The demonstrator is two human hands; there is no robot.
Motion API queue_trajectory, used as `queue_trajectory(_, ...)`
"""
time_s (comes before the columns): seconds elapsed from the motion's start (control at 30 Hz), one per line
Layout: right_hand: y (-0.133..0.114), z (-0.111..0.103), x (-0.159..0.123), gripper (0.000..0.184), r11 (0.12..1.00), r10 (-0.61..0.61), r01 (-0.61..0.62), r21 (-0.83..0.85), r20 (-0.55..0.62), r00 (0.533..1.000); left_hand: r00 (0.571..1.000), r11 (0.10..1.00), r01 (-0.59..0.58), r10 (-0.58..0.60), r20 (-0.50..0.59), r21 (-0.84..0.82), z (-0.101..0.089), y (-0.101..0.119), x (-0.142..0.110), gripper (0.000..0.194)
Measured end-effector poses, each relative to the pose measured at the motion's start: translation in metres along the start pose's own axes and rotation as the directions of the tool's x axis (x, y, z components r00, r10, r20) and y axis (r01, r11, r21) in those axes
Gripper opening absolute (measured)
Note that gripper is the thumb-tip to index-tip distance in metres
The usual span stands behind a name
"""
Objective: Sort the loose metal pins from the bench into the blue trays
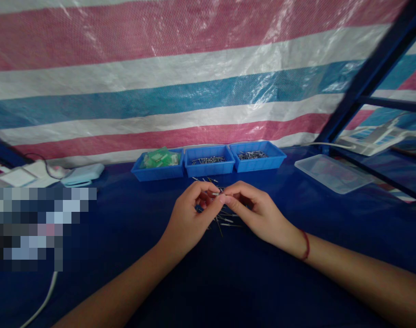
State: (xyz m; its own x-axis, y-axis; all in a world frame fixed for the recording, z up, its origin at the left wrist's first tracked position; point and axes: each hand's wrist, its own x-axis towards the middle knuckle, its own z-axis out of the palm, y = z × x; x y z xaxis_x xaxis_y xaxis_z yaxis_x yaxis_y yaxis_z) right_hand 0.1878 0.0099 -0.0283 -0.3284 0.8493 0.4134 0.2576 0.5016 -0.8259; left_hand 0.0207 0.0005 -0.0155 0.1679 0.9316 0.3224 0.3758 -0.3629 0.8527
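My left hand (190, 212) and my right hand (257, 207) meet fingertip to fingertip above the table, both closed in a pinch. A small silvery metal piece (215, 194) shows at the left thumb and forefinger. Whatever the right fingertips grip is hidden where the two hands touch. Beneath and behind the fingers lies a loose pile of thin metal pins (230, 223), some with a thicker, light-coloured section, like blind rivets. My fingers cover part of this pile.
Behind the hands, three blue bins stand in a row: a left bin (160, 173) with green packets (159, 157), a middle bin (209, 168) and a right bin (260, 164) with metal pins. A translucent lid (332, 174) lies right; a light-blue case (83, 174) and white cable (48, 291) lie left.
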Motion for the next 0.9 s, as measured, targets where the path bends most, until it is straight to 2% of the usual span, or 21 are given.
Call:
queue_trajectory(0.13,-0.007,-0.001,0.000,0.017,0.997,-0.056,0.059,-0.058,0.057,0.997,1.000,0.999,0.030,-0.030,0.006,0.028,-0.002,0.003,0.000,0.015)
queue_trajectory(0.2,-0.008,-0.004,0.002,0.018,0.996,-0.052,0.055,-0.074,0.047,0.998,0.998,0.998,0.058,-0.059,0.020,0.025,-0.002,0.004,0.001,0.016)
queue_trajectory(0.23,-0.006,-0.007,0.005,0.019,0.996,-0.037,0.037,-0.077,0.002,0.999,0.997,0.997,0.072,-0.072,0.025,0.017,-0.002,0.004,0.001,0.017)
queue_trajectory(0.3,0.001,-0.016,0.014,0.022,0.997,0.024,-0.036,-0.063,-0.172,0.985,0.995,0.996,0.092,-0.092,0.033,-0.004,-0.001,0.004,0.002,0.020)
queue_trajectory(0.37,0.014,-0.028,0.025,0.028,0.992,0.117,-0.127,-0.002,-0.385,0.915,0.994,0.995,0.096,-0.095,0.056,-0.006,-0.001,0.003,0.002,0.022)
queue_trajectory(0.43,0.027,-0.039,0.035,0.038,0.972,0.231,-0.214,0.093,-0.496,0.837,0.992,0.996,0.090,-0.091,0.085,0.014,-0.002,0.003,0.001,0.024)
queue_trajectory(0.5,0.035,-0.046,0.041,0.042,0.936,0.353,-0.295,0.194,-0.522,0.776,0.991,0.995,0.073,-0.080,0.105,0.069,-0.006,0.005,0.002,0.025)
queue_trajectory(0.57,0.037,-0.046,0.041,0.042,0.899,0.437,-0.350,0.263,-0.487,0.756,0.989,0.984,0.032,-0.056,0.134,0.176,-0.012,0.007,0.004,0.024)
queue_trajectory(0.63,0.033,-0.041,0.037,0.043,0.890,0.452,-0.367,0.271,-0.416,0.789,0.979,0.943,-0.056,-0.012,0.202,0.329,-0.022,0.008,0.008,0.021)
queue_trajectory(0.73,0.025,-0.029,0.029,0.044,0.912,0.402,-0.351,0.210,-0.295,0.867,0.953,0.800,-0.215,0.046,0.299,0.561,-0.040,0.007,0.016,0.019)
queue_trajectory(0.8,0.020,-0.023,0.024,0.044,0.924,0.376,-0.347,0.159,-0.226,0.899,0.941,0.714,-0.226,-0.018,0.339,0.663,-0.051,0.004,0.020,0.020)
queue_trajectory(0.9,0.017,-0.018,0.020,0.043,0.941,0.337,-0.329,0.074,-0.138,0.931,0.910,0.691,-0.210,-0.120,0.396,0.692,-0.060,0.000,0.022,0.018)
